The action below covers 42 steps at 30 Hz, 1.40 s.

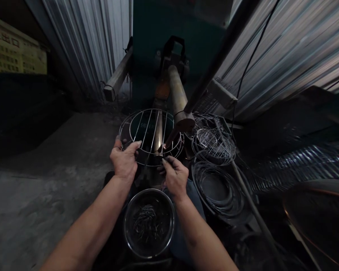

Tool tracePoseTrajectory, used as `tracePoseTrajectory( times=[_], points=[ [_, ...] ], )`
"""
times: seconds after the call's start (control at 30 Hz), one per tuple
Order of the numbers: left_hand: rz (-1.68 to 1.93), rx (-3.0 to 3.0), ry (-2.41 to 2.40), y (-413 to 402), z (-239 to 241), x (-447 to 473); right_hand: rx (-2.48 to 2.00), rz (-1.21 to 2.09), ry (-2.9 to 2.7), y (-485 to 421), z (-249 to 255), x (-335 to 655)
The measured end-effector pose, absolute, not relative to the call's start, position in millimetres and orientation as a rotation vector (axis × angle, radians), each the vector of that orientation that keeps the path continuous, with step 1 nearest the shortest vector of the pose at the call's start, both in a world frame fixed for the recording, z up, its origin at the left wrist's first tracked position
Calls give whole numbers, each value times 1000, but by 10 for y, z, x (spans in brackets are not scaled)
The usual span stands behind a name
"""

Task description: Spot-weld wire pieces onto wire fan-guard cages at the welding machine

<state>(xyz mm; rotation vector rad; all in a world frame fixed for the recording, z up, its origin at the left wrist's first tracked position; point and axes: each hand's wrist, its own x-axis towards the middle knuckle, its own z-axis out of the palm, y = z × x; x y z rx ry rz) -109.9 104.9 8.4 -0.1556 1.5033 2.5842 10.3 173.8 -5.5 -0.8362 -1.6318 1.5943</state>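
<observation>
My left hand (124,158) is closed around the left rim of a round wire rack (154,130), made of rings with several parallel bars across. The rack is held roughly level between two arms of a machine. At the rack's near edge my right hand (175,174) is pinched; whatever its fingertips hold is too small and dark to make out. Just beyond those fingers a copper-coloured tip (165,146) comes down at the rack's rim from the upper machine arm (177,92). The lower arm (158,131) shows through the bars.
Below my forearms, a round metal bowl (125,233) holds short wire pieces. To the right lie wire racks (214,143) and stacked wire rings (199,180). A dark slanting bar (214,64) crosses above. A wooden beam (117,81) juts out left; a yellow crate (17,52) stands farther left.
</observation>
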Motion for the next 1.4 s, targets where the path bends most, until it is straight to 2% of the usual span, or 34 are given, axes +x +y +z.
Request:
tracePoseTrajectory(
  times=[0.73,1.17,1.4],
  points=[
    [2517,-258,1522,1175,132,-1257,-929,1654,-1601,1843,177,-53],
    [2518,-128,1578,1112,146,-1247,-880,1675,-1542,1827,125,-23],
    [2476,-262,1505,1154,168,-1199,-879,1629,-1533,1866,122,-17]
  ],
)
